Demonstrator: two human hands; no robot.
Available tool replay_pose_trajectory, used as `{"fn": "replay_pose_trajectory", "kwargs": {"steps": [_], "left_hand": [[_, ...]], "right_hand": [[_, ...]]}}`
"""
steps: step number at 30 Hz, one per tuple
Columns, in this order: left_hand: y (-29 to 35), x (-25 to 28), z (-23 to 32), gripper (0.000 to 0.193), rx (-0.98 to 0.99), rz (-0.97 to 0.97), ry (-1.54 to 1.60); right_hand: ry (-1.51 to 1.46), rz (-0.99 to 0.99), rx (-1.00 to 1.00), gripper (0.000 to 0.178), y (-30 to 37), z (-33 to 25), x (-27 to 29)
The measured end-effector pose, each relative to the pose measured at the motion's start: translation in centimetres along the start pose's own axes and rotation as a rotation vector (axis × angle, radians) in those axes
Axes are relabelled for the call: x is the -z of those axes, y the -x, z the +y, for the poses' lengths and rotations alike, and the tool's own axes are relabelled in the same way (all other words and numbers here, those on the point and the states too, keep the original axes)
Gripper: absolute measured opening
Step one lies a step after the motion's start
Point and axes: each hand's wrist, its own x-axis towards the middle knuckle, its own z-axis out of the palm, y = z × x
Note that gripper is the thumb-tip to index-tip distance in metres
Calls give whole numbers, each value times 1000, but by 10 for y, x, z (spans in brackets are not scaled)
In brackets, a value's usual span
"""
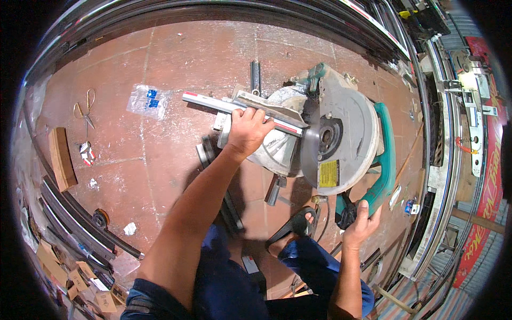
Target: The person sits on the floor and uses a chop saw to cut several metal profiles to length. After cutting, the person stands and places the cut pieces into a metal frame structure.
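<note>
A miter saw (352, 128) with a grey blade guard and a green handle (388, 154) stands on the floor before me. My left hand (249, 130) is closed over a silver metal profile (205, 102), pressing it along the saw's fence. The profile's right end lies at the saw blade (311, 152), whose surface looks smeared, as if turning. My right hand (362, 226) grips the lower end of the green handle, near its black part; the fingertips are mostly hidden behind it.
Scissors (86, 112), a clear plastic bag (149, 101) and a wooden block (62, 159) lie on the tiled floor at left. Dark profiles (80, 224) and cardboard pieces (80, 277) fill the lower left. Long metal bars (213, 13) run along the back. My sandalled foot (293, 226) is below the saw.
</note>
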Motion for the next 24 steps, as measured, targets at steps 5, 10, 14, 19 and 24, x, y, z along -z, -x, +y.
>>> {"fn": "replay_pose_trajectory", "kwargs": {"steps": [5, 10, 14, 19, 24], "left_hand": [[0, -5, 0, 14, -6, 14, -1], [1, -5, -1, 13, -13, -25, -62], [-4, -2, 5, 20, 14, -84, -87], [-3, -7, 8, 25, 25, -81, -147], [-3, -9, 6, 21, 16, -66, -155]], "right_hand": [[46, -36, -25, 35, -28, -30, 18], [87, -56, -28, 34, -74, -77, 36], [112, -8, -119, 60, -108, -90, 56], [27, -71, -153, 62, -126, -98, 60], [118, -69, -79, 54, -123, -104, 52]]}}
